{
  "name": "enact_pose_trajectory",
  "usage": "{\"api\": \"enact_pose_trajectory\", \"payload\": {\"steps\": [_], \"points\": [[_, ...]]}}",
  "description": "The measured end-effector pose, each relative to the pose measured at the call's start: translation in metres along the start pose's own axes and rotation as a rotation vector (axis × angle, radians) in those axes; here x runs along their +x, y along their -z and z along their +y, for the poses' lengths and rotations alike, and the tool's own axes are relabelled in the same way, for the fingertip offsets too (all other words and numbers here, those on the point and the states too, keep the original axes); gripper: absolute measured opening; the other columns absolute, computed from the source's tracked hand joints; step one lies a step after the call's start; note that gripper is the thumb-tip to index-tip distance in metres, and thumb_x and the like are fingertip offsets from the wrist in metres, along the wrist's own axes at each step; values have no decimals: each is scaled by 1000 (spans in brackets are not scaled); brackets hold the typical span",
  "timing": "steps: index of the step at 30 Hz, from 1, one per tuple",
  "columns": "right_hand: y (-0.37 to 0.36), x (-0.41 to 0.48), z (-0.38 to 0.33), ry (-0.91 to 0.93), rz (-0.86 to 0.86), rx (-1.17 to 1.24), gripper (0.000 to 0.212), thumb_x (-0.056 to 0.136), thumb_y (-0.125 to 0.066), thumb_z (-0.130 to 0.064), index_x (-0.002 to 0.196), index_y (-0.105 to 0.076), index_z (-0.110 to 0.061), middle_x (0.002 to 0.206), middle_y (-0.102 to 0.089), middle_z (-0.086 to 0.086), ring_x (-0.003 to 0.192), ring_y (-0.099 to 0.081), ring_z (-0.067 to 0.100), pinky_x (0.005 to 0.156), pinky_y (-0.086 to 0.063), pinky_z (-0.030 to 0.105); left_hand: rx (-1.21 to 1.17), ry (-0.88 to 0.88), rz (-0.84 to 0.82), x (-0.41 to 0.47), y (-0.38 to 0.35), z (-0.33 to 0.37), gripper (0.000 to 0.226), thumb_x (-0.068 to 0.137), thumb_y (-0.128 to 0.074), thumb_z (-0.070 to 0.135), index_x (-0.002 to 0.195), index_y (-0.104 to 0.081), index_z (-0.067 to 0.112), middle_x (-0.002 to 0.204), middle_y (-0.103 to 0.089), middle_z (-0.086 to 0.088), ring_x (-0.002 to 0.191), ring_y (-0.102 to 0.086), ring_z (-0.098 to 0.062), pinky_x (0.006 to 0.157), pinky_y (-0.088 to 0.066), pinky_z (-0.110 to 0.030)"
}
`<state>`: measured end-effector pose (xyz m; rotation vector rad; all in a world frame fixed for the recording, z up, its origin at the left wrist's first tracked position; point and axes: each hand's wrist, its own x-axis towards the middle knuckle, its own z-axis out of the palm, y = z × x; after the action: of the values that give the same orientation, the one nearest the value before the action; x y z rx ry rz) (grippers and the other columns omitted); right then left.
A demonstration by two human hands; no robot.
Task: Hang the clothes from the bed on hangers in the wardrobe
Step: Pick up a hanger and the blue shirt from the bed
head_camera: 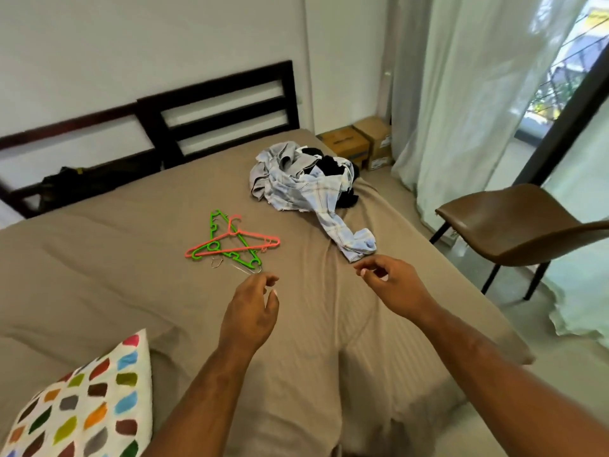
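Note:
A heap of clothes lies on the far right of the bed: a pale blue checked shirt with one sleeve trailing toward me, and black garments under it. A pink hanger lies across a green hanger mid-bed, with a thin wire hanger beneath them. My left hand hovers just below the hangers, fingers loosely curled, holding nothing. My right hand hovers just short of the sleeve's end, fingers loosely curled and empty. No wardrobe is in view.
A brown chair stands right of the bed by sheer curtains. Cardboard boxes sit on the floor past the bed's corner. A spotted pillow lies at lower left. A dark bag leans by the headboard.

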<state>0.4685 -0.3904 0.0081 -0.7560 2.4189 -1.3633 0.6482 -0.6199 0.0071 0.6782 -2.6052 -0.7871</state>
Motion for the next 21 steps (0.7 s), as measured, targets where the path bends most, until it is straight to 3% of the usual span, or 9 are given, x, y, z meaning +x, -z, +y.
{"api": "enact_pose_trajectory", "payload": {"steps": [5,10,13,21], "points": [[6,45,11,-10,54,24,14,94,-68,-18,100,-77,-26,95,-74,-15,82,-64,2,72,-43,6,36,-41,-97,51,-13,8,31,89,-62,12,118,-65,24,111,-63,11,98,-59,-11,89,-50,-32],[38,82,-1,-4,88,32,15,95,-67,-15,98,-76,-26,93,-73,-17,81,-65,5,71,-45,9,107,-133,-93,111,-4,44,36,86,-51,26,118,-65,22,115,-66,6,105,-61,-17,94,-51,-39],[51,98,-11,8,113,43,15,95,-65,-17,99,-76,-27,91,-74,-16,80,-65,4,71,-47,11,147,-199,-94,138,2,60,33,87,-52,23,117,-65,21,113,-66,4,106,-61,-17,94,-51,-40],[30,122,14,45,297,151,16,94,-64,-16,100,-77,-25,94,-74,-15,82,-65,5,72,-48,14,205,-340,-155,180,-45,80,29,93,-58,18,120,-64,26,116,-62,12,107,-56,-9,87,-41,-24]]}}
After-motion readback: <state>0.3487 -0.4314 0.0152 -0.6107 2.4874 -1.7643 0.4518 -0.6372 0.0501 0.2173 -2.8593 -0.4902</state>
